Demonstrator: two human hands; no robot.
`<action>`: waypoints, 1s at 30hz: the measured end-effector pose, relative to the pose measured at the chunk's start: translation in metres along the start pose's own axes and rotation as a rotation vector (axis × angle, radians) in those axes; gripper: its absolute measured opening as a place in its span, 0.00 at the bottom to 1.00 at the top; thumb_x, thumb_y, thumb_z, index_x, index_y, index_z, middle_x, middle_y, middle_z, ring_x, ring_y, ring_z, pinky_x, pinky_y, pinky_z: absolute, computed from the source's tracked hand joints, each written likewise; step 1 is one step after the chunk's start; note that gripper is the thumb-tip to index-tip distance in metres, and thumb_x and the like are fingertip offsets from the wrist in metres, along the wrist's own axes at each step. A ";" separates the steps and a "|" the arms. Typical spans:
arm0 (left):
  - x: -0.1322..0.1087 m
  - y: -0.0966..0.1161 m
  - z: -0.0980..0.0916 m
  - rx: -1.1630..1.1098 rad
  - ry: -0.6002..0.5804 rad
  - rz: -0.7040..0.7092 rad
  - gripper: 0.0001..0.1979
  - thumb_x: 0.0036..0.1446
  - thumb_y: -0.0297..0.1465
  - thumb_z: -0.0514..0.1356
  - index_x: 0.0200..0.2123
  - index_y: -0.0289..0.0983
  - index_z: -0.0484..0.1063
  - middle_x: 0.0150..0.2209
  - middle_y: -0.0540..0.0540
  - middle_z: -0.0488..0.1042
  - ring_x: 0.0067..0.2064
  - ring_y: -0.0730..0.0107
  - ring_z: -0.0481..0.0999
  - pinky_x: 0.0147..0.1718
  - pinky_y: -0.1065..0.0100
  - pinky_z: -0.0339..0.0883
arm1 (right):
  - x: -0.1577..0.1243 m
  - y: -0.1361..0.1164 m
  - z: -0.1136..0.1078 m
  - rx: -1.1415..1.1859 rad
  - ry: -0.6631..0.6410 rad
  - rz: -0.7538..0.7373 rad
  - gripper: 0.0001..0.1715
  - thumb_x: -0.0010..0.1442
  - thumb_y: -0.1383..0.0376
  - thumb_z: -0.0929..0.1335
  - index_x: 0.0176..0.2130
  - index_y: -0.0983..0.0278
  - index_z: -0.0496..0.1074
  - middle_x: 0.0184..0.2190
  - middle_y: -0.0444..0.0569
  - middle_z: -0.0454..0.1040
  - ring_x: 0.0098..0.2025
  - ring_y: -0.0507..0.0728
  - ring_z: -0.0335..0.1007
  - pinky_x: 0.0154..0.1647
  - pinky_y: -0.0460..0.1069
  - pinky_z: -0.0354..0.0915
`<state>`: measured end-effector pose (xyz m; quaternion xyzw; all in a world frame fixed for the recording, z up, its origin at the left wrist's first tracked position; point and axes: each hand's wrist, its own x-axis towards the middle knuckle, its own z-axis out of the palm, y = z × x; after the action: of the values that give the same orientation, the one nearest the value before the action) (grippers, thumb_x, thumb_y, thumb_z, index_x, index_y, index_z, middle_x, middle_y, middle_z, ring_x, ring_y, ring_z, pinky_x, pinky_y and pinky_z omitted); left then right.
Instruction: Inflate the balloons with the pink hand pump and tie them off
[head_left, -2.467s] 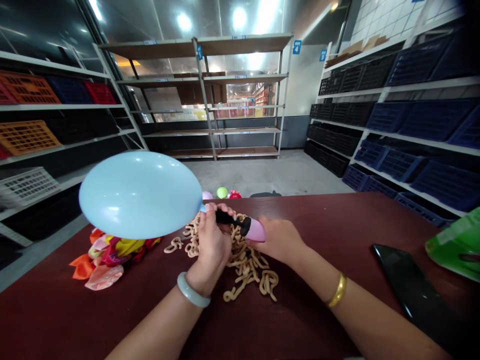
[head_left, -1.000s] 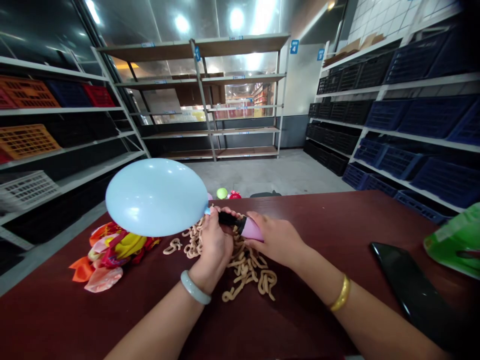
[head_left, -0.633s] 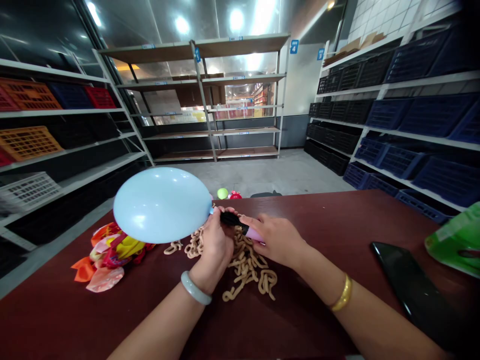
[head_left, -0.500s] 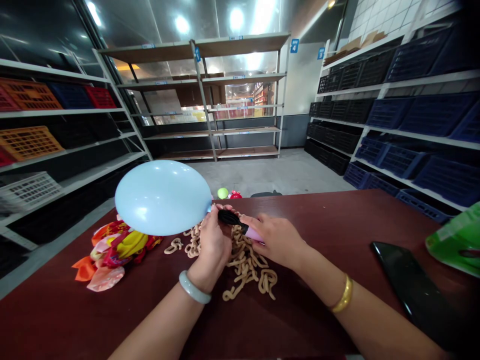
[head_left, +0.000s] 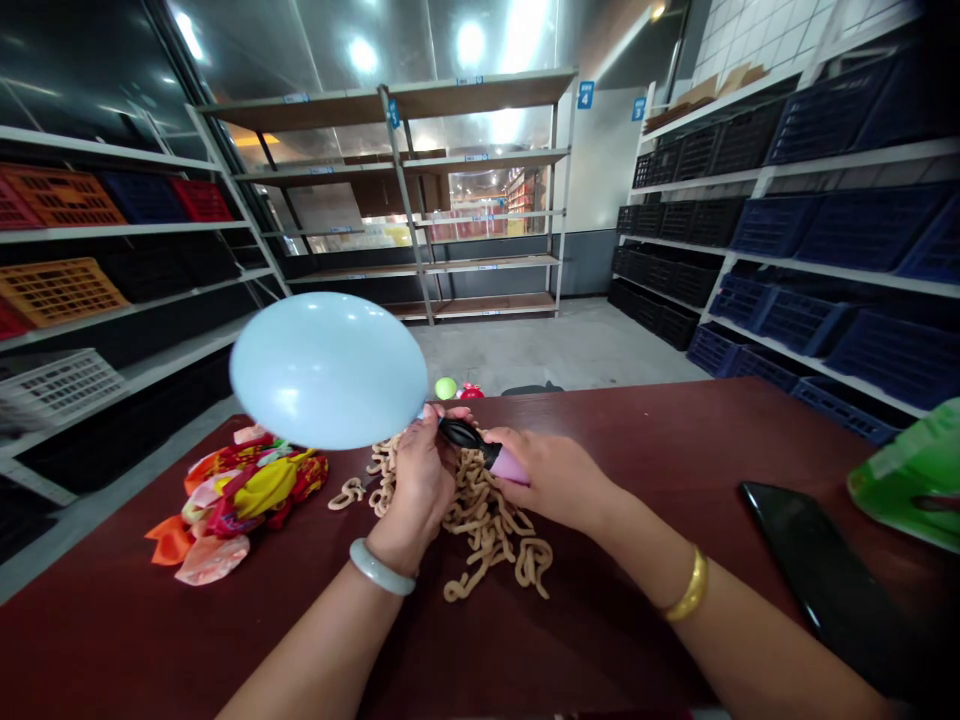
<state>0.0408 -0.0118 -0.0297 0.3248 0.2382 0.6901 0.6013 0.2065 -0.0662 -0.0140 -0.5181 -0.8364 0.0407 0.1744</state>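
A large pale blue inflated balloon (head_left: 330, 370) floats out to the left of my hands, its neck at my left fingertips. My left hand (head_left: 421, 475), wearing a pale bangle, is closed on that neck, beside the black front end of what looks like a balloon pump (head_left: 510, 465). The pump's pinkish-purple body sits in my right hand (head_left: 559, 475), fingers wrapped round it. Whether the neck is fitted over the pump's tip is hidden by my left fingers. Beneath both hands lies a heap of beige curled, cord-like pieces (head_left: 491, 525).
Bright crumpled cloth-like pieces (head_left: 240, 500) lie at the left of the dark red table (head_left: 637, 420). A black phone-like slab (head_left: 817, 570) and a green pouch (head_left: 911, 480) are at right. Shelves with crates (head_left: 795, 230) line the sides; a rack (head_left: 487, 160) stands behind.
The balloon has tilted upward a little at its far end. My left hand has shifted slightly left. My right hand keeps its hold on the pump.
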 end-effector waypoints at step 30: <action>0.042 0.042 -0.044 -0.095 0.335 -0.049 0.12 0.65 0.30 0.53 0.29 0.34 0.68 0.28 0.45 0.77 0.30 0.70 0.79 0.36 0.65 0.75 | 0.003 0.087 0.001 -0.269 -0.039 0.329 0.28 0.58 0.59 0.65 0.57 0.57 0.61 0.42 0.52 0.76 0.44 0.63 0.74 0.36 0.51 0.59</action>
<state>-0.0226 0.0259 -0.0227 0.1706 0.3099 0.7302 0.5845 0.2791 -0.0236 -0.0360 -0.6652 -0.7418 -0.0334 0.0783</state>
